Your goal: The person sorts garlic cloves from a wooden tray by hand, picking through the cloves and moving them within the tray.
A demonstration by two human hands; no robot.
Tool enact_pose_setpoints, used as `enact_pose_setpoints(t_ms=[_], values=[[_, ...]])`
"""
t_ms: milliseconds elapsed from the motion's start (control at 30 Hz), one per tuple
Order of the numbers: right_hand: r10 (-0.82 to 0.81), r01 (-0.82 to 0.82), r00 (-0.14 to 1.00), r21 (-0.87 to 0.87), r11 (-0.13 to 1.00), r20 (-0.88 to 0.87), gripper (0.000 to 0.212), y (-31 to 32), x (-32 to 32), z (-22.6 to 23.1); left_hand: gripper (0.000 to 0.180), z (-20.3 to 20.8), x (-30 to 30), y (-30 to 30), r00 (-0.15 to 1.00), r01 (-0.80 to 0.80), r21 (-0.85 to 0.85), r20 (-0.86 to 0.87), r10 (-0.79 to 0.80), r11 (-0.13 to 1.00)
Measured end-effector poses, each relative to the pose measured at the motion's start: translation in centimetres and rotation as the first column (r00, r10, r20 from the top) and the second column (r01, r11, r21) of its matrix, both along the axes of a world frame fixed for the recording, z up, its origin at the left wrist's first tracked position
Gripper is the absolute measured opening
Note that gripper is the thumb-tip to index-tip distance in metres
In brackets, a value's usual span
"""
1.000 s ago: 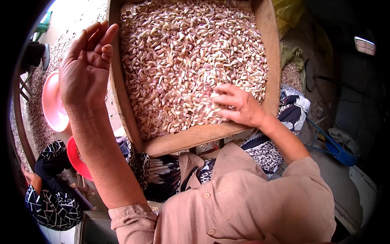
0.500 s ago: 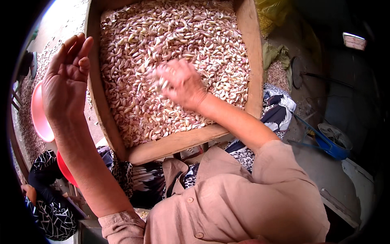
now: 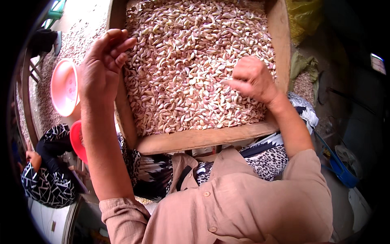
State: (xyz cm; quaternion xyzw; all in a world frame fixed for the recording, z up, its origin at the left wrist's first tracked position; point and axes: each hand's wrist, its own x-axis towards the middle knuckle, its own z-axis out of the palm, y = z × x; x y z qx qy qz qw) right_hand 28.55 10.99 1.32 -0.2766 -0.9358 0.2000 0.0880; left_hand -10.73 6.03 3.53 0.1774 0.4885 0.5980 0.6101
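A shallow wooden tray (image 3: pixel 207 139) full of loose garlic cloves (image 3: pixel 191 87), whitish with pink-purple skins, lies across my lap. Above the tray's left side my left hand (image 3: pixel 106 65) is raised, palm turned inward. Its fingers are bent but apart, with nothing visible in them. Over the cloves on the right is my right hand (image 3: pixel 254 79), back up. Its fingers are curled in and the thumb is pressed alongside them, pointing left. Whatever they may hold is hidden beneath the hand.
On the left stand a pink basin (image 3: pixel 65 87) and a red basin (image 3: pixel 77 140), near a seated person's patterned sleeve (image 3: pixel 48 183). More cloves cover the floor behind them. A yellow sack (image 3: pixel 302 20) lies at the far right, a blue metal-framed thing (image 3: pixel 343 168) at the lower right.
My right hand has moved right across the cloves and its fingers have curled in. The left hand's fingers have bent more. The whole view has shifted, so the tray appears further right.
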Motion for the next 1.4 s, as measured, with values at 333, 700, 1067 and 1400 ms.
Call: enact_pose_setpoints(t_ms=[333,700,1067,1400], values=[[-0.412,0.413,0.909,0.003,0.911,-0.065,0.012,5.6,3.2,2.9,0.016,-2.0,6.6,-2.2,0.802,0.173,-0.161,-0.549,-0.234,0.972],[-0.430,0.414,0.891,-0.131,0.901,-0.146,0.015,5.5,5.0,4.6,0.011,-6.4,18.0,-2.9,0.490,0.293,-0.199,-0.808,-0.326,0.935],[-0.343,0.365,0.903,0.042,0.930,-0.256,0.016,5.3,4.9,4.9,0.026,-7.2,23.2,3.1,-0.217,0.338,-0.318,-0.942,-0.255,0.886],[-0.383,0.395,0.880,-0.016,0.919,-0.282,0.016,4.9,5.3,5.0,0.017,-8.1,23.7,2.0,-0.293,0.365,-0.255,-0.944,-0.149,0.895]])
